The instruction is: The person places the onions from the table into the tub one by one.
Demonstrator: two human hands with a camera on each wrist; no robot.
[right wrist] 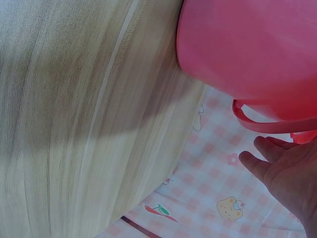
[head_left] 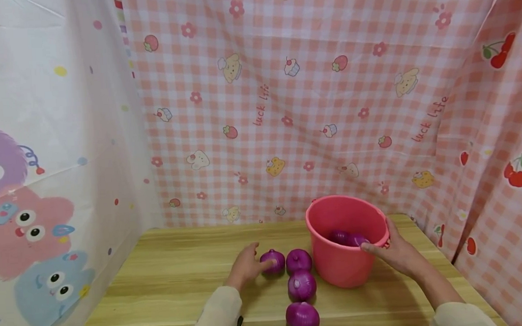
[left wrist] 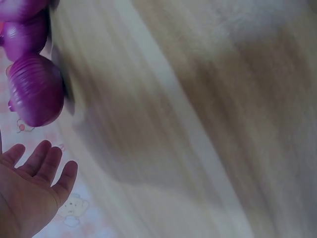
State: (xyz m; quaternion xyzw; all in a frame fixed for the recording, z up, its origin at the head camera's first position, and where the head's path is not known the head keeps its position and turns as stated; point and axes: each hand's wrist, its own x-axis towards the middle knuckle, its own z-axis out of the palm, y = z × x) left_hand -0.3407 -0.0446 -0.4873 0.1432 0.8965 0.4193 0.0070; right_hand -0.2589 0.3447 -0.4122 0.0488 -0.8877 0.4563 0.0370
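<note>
left hand (head_left: 246, 267) beside purple onion (head_left: 275, 256), right hand (head_left: 397, 252) touching bucket (head_left: 343, 266)

A round, pinkish-red plastic bucket (head_left: 343, 262) sits mouth up on the wood-grained tabletop (head_left: 170, 286), at least two shiny purple onions (head_left: 357, 240) inside it. Left of the bucket lie four more rounded purple onions (head_left: 302, 285): two side by side farther back, two lined up in front of the right-hand one.

Wood-grain table (head_left: 181, 256), pink-and-white checked cloth (head_left: 311, 106) hanging behind it, white cloth (head_left: 89, 93) with cartoon creatures (head_left: 29, 224) at left, cherry-printed checked cloth (head_left: 498, 121) at right
</note>
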